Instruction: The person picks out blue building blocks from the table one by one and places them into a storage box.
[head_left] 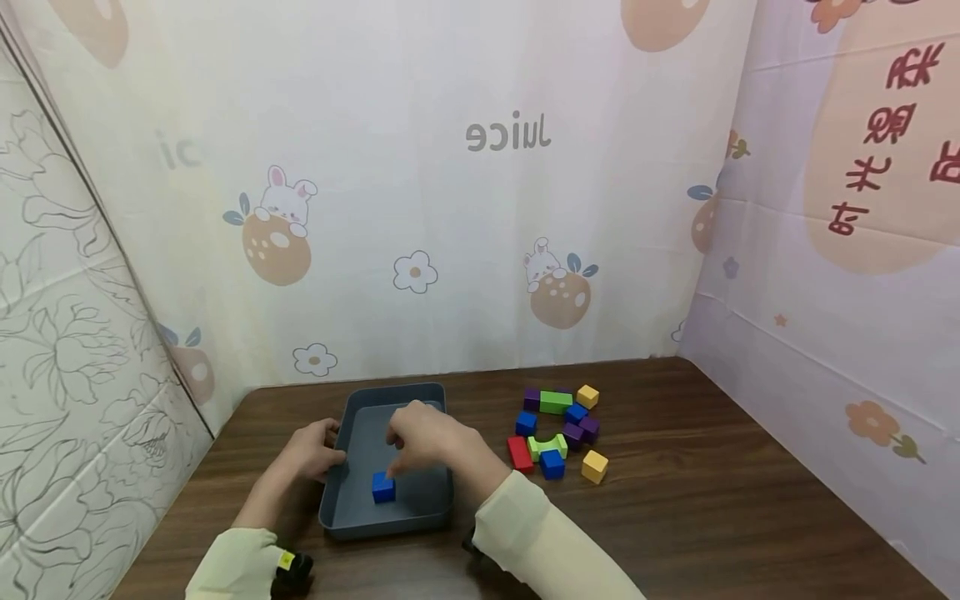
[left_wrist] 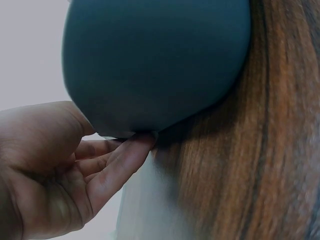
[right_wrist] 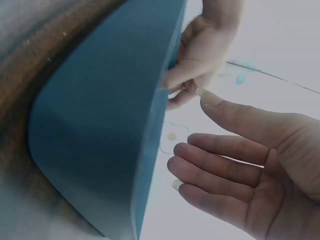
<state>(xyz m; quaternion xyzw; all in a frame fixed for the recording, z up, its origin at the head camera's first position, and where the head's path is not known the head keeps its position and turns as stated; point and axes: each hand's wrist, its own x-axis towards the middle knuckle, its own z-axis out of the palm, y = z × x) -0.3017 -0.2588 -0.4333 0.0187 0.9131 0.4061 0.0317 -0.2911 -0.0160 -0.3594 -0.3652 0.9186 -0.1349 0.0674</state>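
Here's the left hand (head_left: 306, 450), thumb over the left rim of the dark grey tray (head_left: 386, 528), fingers curled beneath the edge: it has hold of the wall. And the right hand (head_left: 429, 433), fingers gently bent, thumb well apart, no object in its grasp! Its thumb hangs by the blue cube (head_left: 383, 487), in the tray's near half; whether they touch, I can't tell. The danger? A careless brush of that thumb could shunt the cube askew, and a hard pull by the left hand could tip or drag the tray, setting the cube sliding. Look at the pose: the right forearm slants in across the tray's right wall, wrist bent, knuckles up, so a low sleeve (head_left: 517, 508) might catch that rim. Farther right on the surface (head_left: 675, 500), the red block (head_left: 520, 455) and its neighbours sit bunched, clear of both hands.
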